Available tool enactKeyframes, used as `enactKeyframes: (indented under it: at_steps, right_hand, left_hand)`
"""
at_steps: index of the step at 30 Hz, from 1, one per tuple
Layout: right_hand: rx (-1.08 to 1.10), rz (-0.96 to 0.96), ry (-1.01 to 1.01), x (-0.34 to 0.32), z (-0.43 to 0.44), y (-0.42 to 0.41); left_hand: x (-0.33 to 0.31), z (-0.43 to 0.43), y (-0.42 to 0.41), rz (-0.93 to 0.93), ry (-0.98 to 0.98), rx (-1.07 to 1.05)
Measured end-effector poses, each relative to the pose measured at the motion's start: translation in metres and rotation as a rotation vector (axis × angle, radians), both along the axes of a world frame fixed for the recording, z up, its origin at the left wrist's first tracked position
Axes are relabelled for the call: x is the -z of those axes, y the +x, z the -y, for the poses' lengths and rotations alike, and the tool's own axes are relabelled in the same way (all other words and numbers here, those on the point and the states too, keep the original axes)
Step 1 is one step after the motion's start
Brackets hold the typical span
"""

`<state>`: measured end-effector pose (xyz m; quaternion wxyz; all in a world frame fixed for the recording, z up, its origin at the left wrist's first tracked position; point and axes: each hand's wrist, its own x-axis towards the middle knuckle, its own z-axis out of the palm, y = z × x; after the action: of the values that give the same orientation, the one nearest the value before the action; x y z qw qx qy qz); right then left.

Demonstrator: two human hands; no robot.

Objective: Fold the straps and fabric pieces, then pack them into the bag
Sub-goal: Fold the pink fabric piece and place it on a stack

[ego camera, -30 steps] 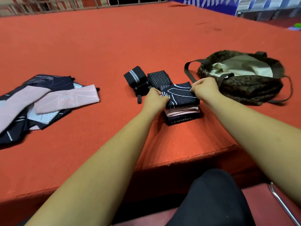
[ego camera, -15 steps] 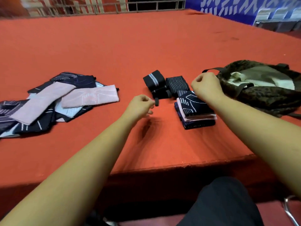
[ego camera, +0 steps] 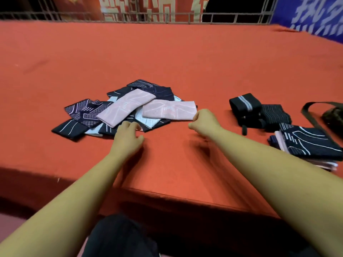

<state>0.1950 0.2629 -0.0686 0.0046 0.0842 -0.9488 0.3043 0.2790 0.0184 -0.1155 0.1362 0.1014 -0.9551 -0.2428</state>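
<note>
A loose pile of dark patterned, pale blue and pink fabric pieces [ego camera: 118,112] lies in the middle of the red surface. My left hand [ego camera: 128,139] hovers at the pile's near edge with relaxed fingers that hold nothing. My right hand [ego camera: 203,121] has curled fingers that pinch the right end of the top pink fabric piece [ego camera: 168,110]. To the right stand two rolled black straps [ego camera: 245,105] and a folded stack of fabric pieces [ego camera: 308,145]. The bag [ego camera: 334,115] is cut off at the right edge, and its strap [ego camera: 310,115] trails toward the stack.
The red carpeted platform [ego camera: 167,58] stretches far back to a metal railing [ego camera: 167,16]. Its front edge [ego camera: 185,197] drops off just before my lap. A blue banner [ego camera: 311,17] stands at the back right.
Both hands left the folded stack and swung left to the loose pile. The view turned left, so the bag slid to the right edge. My right hand now meets the pink piece.
</note>
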Motion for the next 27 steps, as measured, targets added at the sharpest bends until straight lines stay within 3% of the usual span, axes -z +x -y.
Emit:
enactKeyframes:
  at_steps: [4,10,14,17,20,23,25,27]
  right_hand:
    - [-0.115,-0.148,0.278,0.017,0.027,-0.020]
    - [-0.088,-0.277,0.489,0.035,0.037,-0.062]
    - [-0.082,-0.330,0.554,0.057,0.030,-0.079]
    - [-0.173,-0.506,0.615,0.064,0.026,-0.079]
    - [-0.266,-0.587,0.420,0.050,0.024,-0.064]
    - [-0.470,-0.501,0.168,0.013,0.021,-0.035]
    - [-0.642,-0.441,0.123,-0.015,0.016,-0.010]
    - [-0.763,-0.393,0.126,-0.034,0.009,0.014]
  left_hand:
    - [0.029,0.019,-0.007,0.046,-0.116,0.074]
    - [0.049,0.024,-0.021,-0.056,-0.292,0.068]
    - [0.055,0.027,-0.022,-0.099,-0.300,0.074]
    - [0.054,0.027,-0.025,-0.114,-0.282,0.069]
    - [0.050,0.027,-0.022,-0.123,-0.227,0.089]
    - [0.039,0.031,-0.016,-0.241,0.072,0.176]
    - [0.035,0.032,-0.011,-0.345,0.153,0.183]
    - [0.032,0.026,-0.007,-0.366,0.107,0.190]
